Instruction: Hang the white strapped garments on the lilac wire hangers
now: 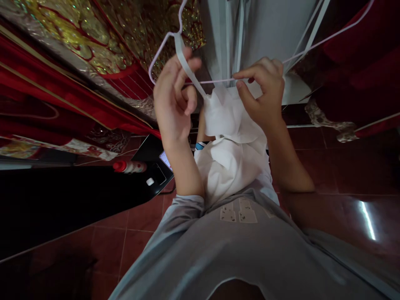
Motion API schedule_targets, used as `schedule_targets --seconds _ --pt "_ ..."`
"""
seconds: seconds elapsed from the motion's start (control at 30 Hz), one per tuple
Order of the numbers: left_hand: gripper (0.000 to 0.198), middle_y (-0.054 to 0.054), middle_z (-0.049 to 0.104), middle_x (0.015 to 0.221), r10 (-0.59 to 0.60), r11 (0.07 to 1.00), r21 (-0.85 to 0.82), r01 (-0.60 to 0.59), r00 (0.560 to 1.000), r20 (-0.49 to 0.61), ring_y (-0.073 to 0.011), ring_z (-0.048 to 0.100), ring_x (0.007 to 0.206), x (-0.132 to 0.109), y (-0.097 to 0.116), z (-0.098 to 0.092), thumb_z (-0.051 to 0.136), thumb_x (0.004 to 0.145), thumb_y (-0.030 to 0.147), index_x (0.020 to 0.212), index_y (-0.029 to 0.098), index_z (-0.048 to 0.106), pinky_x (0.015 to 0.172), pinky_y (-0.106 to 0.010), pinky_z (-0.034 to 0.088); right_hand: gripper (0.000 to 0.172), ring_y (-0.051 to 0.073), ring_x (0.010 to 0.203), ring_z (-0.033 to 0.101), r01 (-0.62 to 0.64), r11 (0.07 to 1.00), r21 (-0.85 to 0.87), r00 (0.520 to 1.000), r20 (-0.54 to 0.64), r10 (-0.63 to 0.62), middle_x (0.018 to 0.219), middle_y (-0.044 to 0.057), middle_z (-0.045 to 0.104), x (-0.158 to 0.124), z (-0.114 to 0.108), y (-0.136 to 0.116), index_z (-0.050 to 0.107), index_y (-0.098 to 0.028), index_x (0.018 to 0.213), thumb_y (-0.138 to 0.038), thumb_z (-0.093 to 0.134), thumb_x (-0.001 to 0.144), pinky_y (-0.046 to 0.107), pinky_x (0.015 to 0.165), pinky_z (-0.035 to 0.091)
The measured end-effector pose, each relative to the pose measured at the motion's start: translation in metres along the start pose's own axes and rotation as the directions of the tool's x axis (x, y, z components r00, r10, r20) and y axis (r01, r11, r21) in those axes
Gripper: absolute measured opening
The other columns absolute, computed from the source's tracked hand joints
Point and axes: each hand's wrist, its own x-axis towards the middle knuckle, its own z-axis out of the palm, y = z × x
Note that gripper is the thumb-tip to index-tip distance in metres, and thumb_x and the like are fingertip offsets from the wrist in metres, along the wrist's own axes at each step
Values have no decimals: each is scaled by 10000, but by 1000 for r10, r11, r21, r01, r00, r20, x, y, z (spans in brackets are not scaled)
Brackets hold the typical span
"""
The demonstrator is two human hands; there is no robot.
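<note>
A pale pink clothes hanger point(160, 46) is in front of me, its hook pointing up and out of view. One white strap point(188, 70) of a white garment point(233, 156) loops over the hanger's left shoulder. The garment's cloth hangs bunched below the bar and spreads over my lap. My left hand point(175, 93) is beside the strap with loosely bent fingers spread apart, the strap crossing in front of the fingertips. With thumb and index finger, my right hand point(262, 91) pinches the hanger's lower bar just above the cloth.
Red and gold sequined fabric point(125, 37) hangs at the upper left, dark red cloth point(359, 62) at the right. On a black table point(78, 196) at the left are a red-capped bottle point(129, 166), a phone point(159, 173) and a small white case point(150, 181). Red tiles point(140, 212) cover the floor.
</note>
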Motion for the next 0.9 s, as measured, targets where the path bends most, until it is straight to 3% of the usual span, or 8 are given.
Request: schedule_targets --seconds 0.1,0.2,0.27,0.4,0.5,0.6,0.77,0.9 --pt "648 -80 647 1271 -169 969 -180 169 985 16 -286 534 1230 17 32 7 75 1109 431 1142 181 672 710 -312 578 238 182 888 547 -10 1000 -4 999 42 10 891 35 601 1 0 5 639 -287 990 -442 464 950 448 990 391" --pt "713 -65 653 1266 -230 943 -249 220 973 -13 -247 560 1197 30 47 4 -18 1073 514 1435 156 481 572 -244 548 271 198 913 557 -15 1000 14 996 92 13 933 44 617 1 -1 5 647 -295 1035 -473 465 941 458 1005 402" --pt "615 -62 655 1250 -163 965 -227 135 981 -110 -222 588 1157 32 42 -6 63 1113 458 1398 138 504 460 -221 473 285 211 929 564 -33 999 7 994 108 32 952 51 628 1 -1 3 652 -305 1046 -489 465 935 463 1012 414" --pt "397 -16 669 1207 39 992 -98 -74 947 -318 -192 627 1024 25 8 -42 265 1144 320 1078 178 630 458 -219 403 270 222 944 574 -47 999 -13 995 92 48 958 51 634 0 -2 1 654 -323 1043 -476 461 933 472 1022 423" --pt "380 -13 703 1065 -12 997 -80 -20 928 -373 -165 627 821 19 -15 -61 268 1137 255 1040 213 633 464 -234 362 224 213 937 578 -10 1000 21 999 51 9 940 40 621 0 -2 2 651 -331 1039 -418 478 927 461 1006 418" --pt "403 -11 712 1014 -53 998 -44 42 949 -311 -141 562 609 15 -31 -56 278 1117 180 958 226 645 406 -260 275 202 211 930 583 22 998 51 998 51 -25 943 31 619 2 -2 4 639 -334 1055 -373 504 911 463 1002 403" --pt "351 -13 714 1078 12 1000 -2 -12 1000 -23 -133 497 500 8 -55 -17 399 1042 18 1029 225 682 371 -275 205 209 207 961 576 34 999 11 998 55 -35 979 23 633 3 -2 0 628 -327 1070 -339 527 887 453 993 410" --pt "345 5 708 1051 101 995 -2 -101 994 44 -124 463 475 8 -67 -6 379 1112 136 972 261 669 386 -278 231 223 208 1022 578 34 997 73 998 44 -37 1033 26 636 2 -2 -12 618 -327 1107 -346 523 906 462 1027 405"
